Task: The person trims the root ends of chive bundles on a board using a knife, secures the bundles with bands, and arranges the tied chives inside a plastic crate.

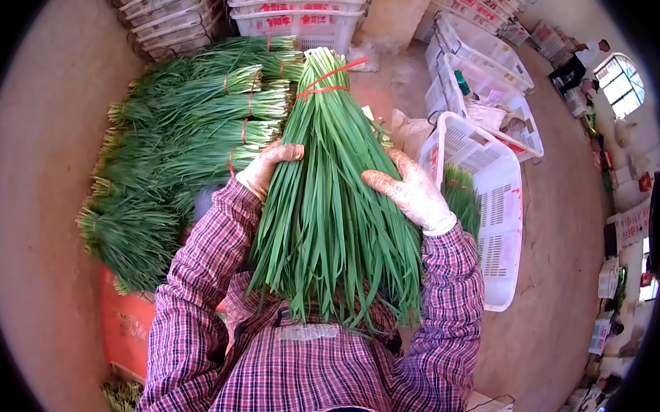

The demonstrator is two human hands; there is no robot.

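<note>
A large bundle of garlic chives [327, 176] stands up in front of my chest, pale cut stems at the top and green leaves fanning down toward me. A red tie [324, 90] circles it near the stem end. My left hand [271, 167], in a soiled white glove, grips the bundle's left side, thumb across the leaves. On the other side my right hand [410, 193], gloved likewise, presses against the leaves with its thumb on top. The rear fingers of both hands are partly hidden by the bundle.
Several tied chive bundles [167, 151] lie piled at my left. To the right, a white plastic crate [501, 239] holds more chives [459, 193]. White crates [297, 20] are stacked behind, and further crates [521, 119] stand at the back right. A person [578, 66] is far off.
</note>
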